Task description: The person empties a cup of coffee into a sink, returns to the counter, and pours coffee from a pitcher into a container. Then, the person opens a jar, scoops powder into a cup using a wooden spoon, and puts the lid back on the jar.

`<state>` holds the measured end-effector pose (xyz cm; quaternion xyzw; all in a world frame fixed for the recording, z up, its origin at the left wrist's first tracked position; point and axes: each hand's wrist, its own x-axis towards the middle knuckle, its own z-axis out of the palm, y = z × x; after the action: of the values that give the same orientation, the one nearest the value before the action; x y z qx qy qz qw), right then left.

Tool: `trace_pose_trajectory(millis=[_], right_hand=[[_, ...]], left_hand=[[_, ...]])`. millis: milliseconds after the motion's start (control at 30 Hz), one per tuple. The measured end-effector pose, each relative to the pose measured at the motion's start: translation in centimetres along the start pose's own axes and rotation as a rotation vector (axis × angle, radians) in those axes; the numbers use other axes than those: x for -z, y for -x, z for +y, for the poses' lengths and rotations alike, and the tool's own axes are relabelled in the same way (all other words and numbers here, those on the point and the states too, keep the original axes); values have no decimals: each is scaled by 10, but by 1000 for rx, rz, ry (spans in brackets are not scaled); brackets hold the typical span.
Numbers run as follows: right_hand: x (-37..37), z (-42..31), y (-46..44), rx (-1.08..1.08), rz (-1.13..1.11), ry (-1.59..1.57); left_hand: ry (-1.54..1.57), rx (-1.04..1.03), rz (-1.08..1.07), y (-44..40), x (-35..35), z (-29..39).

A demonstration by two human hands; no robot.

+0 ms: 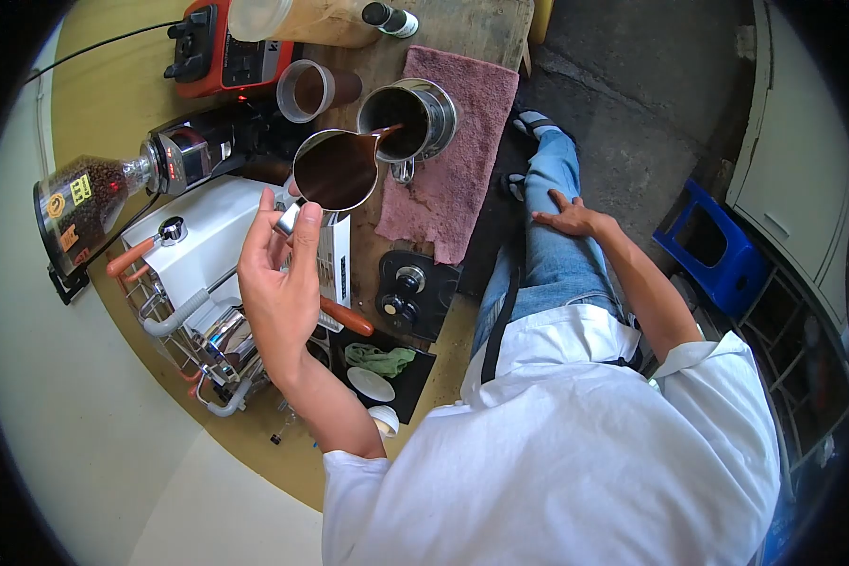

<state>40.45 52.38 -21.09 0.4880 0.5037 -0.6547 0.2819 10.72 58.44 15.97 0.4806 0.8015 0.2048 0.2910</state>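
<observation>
My left hand grips the handle of a steel milk pitcher filled with dark brown liquid that looks like coffee. The pitcher is tilted, and a thin stream runs from its spout into a larger metal pitcher beside it. That larger one stands on a pink towel and holds dark liquid too. On my jeans-covered leg, my right hand lies flat with its fingers spread, holding nothing. A clear plastic cup with brown contents sits close to both pitchers.
A coffee grinder with a bean hopper and a white espresso machine occupy the left. A red appliance and a small dark bottle are farther up. Tampers rest on a black mat; a blue stool stands right.
</observation>
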Motion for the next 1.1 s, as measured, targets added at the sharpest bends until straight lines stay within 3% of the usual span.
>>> trace_pose_trajectory(millis=[1100], right_hand=[[3,-7,13,-53,20,-86]], left_hand=[[-109,-19,23,-6,-1,9]])
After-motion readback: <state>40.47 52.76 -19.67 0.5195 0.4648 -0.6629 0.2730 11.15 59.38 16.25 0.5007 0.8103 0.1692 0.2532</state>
